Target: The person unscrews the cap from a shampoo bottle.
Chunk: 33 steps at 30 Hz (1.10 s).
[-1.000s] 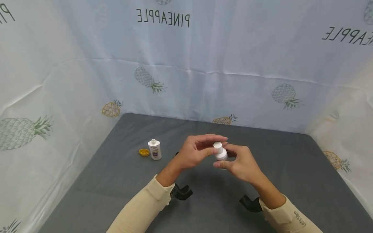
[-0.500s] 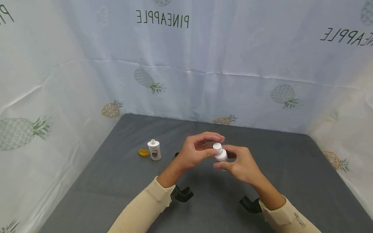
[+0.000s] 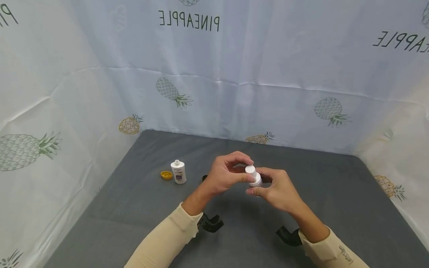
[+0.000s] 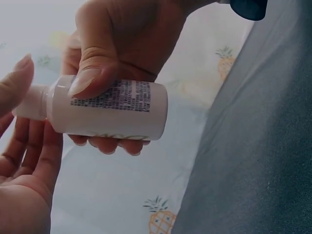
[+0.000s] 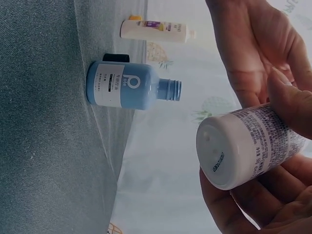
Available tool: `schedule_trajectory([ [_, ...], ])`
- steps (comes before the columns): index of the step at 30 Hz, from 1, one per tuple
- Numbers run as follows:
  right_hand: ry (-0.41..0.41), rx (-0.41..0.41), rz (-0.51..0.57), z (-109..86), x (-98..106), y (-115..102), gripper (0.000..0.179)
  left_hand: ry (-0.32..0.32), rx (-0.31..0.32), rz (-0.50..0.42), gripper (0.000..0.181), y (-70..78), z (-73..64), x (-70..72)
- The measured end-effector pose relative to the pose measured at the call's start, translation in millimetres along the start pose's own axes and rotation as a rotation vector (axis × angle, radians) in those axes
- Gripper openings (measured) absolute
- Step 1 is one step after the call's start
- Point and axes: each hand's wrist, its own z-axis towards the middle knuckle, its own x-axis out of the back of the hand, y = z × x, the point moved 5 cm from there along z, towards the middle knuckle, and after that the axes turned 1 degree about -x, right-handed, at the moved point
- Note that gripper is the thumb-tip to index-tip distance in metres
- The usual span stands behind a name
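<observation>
My right hand (image 3: 278,187) grips a small white bottle (image 3: 257,181) by its body, held above the table. In the left wrist view the bottle (image 4: 112,117) lies sideways across the picture, with printed text beside the right thumb. My left hand (image 3: 225,175) has thumb and fingers around the white cap (image 3: 250,169) at the bottle's top, pinching it. From the right wrist the bottle's base (image 5: 217,153) shows, stamped with small print. The threads under the cap are not visible.
A white bottle with a bare neck (image 3: 178,174) stands at the left, beside a yellow cap (image 3: 166,175). The right wrist view also shows an uncapped blue bottle (image 5: 122,85) and a black cap (image 5: 116,57); the left arm mostly hides these from the head camera. Pineapple-print curtains (image 3: 214,100) surround the grey table.
The left fingers have curled in and drawn down closer around the cap, and the thumb has moved slightly right across it. The right hand and bottle stay nearly in place.
</observation>
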Motion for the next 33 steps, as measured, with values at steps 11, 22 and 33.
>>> schedule_trajectory([
  [11, -0.005, -0.007, -0.029, 0.9, -1.0, -1.0, 0.046, -0.061, -0.02, -0.105, 0.044, -1.0, -1.1, 0.3],
  [22, -0.007, 0.005, -0.019, 0.4, -3.6, -1.7, 0.042, -0.028, -0.061, -0.035, 0.046, -2.0, -3.0, 0.7],
  [33, -0.006, 0.0, -0.032, -0.5, -0.9, -2.0, 0.047, -0.075, -0.074, -0.112, 0.045, 1.2, -1.8, 3.6],
])
